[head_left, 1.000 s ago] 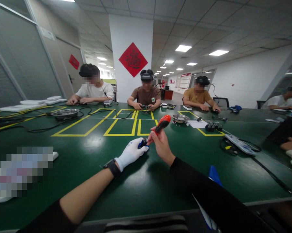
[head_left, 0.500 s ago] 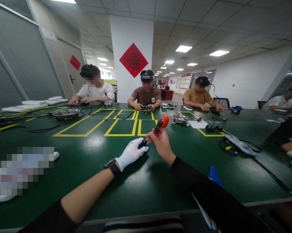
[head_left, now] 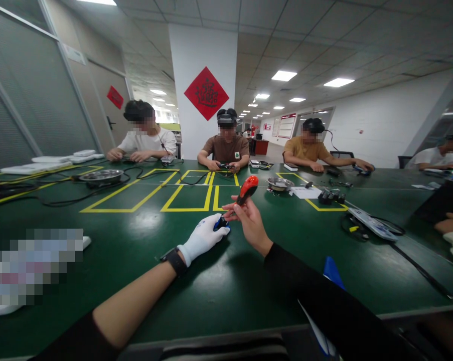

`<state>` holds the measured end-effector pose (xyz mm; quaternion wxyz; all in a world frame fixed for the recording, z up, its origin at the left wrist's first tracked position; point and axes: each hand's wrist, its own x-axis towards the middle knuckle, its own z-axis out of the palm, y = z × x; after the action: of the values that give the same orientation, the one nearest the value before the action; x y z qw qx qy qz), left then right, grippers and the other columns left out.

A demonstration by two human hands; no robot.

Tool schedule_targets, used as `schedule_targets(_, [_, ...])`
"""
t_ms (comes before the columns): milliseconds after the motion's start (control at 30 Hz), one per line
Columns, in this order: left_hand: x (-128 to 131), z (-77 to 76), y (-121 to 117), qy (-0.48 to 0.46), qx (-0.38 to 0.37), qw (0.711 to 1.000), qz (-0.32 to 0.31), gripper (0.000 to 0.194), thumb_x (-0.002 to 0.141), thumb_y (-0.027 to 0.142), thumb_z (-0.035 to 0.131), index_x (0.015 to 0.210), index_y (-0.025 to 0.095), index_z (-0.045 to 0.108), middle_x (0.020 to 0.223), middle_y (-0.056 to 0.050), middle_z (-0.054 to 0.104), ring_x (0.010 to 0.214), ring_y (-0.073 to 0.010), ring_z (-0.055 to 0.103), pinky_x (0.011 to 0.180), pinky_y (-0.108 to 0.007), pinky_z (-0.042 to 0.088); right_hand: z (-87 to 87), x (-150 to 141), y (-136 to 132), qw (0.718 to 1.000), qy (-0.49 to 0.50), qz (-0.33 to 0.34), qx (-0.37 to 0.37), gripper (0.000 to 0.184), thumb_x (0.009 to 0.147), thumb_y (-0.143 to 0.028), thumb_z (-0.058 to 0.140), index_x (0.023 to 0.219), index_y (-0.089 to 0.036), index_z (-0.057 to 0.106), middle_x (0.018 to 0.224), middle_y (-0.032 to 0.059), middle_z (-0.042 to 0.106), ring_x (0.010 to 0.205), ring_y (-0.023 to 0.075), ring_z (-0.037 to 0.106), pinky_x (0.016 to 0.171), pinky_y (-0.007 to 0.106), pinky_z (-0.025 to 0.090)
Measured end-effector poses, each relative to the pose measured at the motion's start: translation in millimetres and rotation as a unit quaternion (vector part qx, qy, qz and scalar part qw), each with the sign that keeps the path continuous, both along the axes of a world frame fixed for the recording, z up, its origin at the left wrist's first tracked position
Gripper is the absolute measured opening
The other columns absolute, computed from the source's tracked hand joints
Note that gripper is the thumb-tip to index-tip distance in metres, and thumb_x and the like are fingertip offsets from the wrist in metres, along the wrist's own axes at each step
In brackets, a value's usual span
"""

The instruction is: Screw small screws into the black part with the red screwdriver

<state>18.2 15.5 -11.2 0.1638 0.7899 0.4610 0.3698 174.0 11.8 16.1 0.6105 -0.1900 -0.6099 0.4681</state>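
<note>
My left hand (head_left: pixel 202 236), in a white glove with a dark watch at the wrist, is closed around a small blue and black part (head_left: pixel 221 223) resting on the green table. Its exact kind is mostly covered by my fingers. In my bare right hand (head_left: pixel 253 226) is a screwdriver (head_left: pixel 248 188), held by its red and black handle, which leans up and away. Its shaft is hidden behind my fingers, which are right beside the blue and black part. Whether the tip touches the part I cannot tell.
Yellow tape rectangles mark the table (head_left: pixel 147 271). Metal bowls (head_left: pixel 281 184) stand farther back, with small black parts (head_left: pixel 331 196) to the right. A white power strip (head_left: pixel 372 224) and a blue item (head_left: pixel 333 273) lie right. Several people sit around the table.
The screwdriver handle has swung a little to the left, and my right fingers have shifted on it. My left hand stays put. Across the table, the person in tan has reached rightward to a blue item.
</note>
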Motion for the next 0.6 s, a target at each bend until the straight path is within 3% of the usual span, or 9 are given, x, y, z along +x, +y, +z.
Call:
schedule_targets(233, [0, 0.5, 1, 0.004, 0.002, 1.000, -0.003, 0.023, 0.080, 0.034, 0.057, 0.095, 0.018, 0.062, 0.091, -0.004, 0.067, 0.083, -0.0209, 0.060, 0.073, -0.029, 0.046, -1.9, -4, 0, 0.999, 0.022, -0.043, -0.010, 0.026, 0.080, -0.029, 0.068, 0.094, -0.021, 0.047, 0.074, -0.0011, 0.070, 0.058, 0.0127, 0.066, 0.057, 0.025, 0.057])
schedule_targets(367, [0, 0.2, 0, 0.009, -0.006, 1.000, 0.004, 0.022, 0.082, 0.034, 0.055, 0.095, 0.018, 0.062, 0.089, -0.004, 0.067, 0.079, -0.0191, 0.060, 0.070, -0.028, 0.045, 4.4, 1, -6, 0.989, 0.059, -0.130, 0.032, 0.019, 0.085, -0.032, 0.060, 0.077, -0.021, 0.048, 0.059, -0.0043, 0.064, 0.044, 0.0103, 0.057, 0.044, 0.022, 0.049])
schedule_targets(500, [0, 1.6, -1, 0.006, -0.006, 1.000, 0.010, 0.023, 0.080, 0.033, 0.056, 0.095, 0.017, 0.062, 0.091, -0.005, 0.067, 0.082, -0.0201, 0.060, 0.073, -0.029, 0.046, 23.7, 7, -23, 0.956, 0.071, -0.232, 0.168, 0.026, 0.088, -0.038, 0.055, 0.069, -0.022, 0.050, 0.053, -0.0049, 0.060, 0.039, 0.0088, 0.051, 0.039, 0.021, 0.041])
schedule_targets(600, [0, 1.5, 0, -0.015, -0.006, 1.000, 0.006, 0.020, 0.079, 0.032, 0.058, 0.091, 0.018, 0.064, 0.089, -0.005, 0.067, 0.083, -0.0214, 0.060, 0.075, -0.031, 0.046, 48.2, 10, -61, 0.917, 0.068, -0.185, 0.347, 0.030, 0.083, -0.050, 0.058, 0.067, -0.025, 0.054, 0.050, -0.0035, 0.060, 0.040, 0.0125, 0.055, 0.040, 0.026, 0.042])
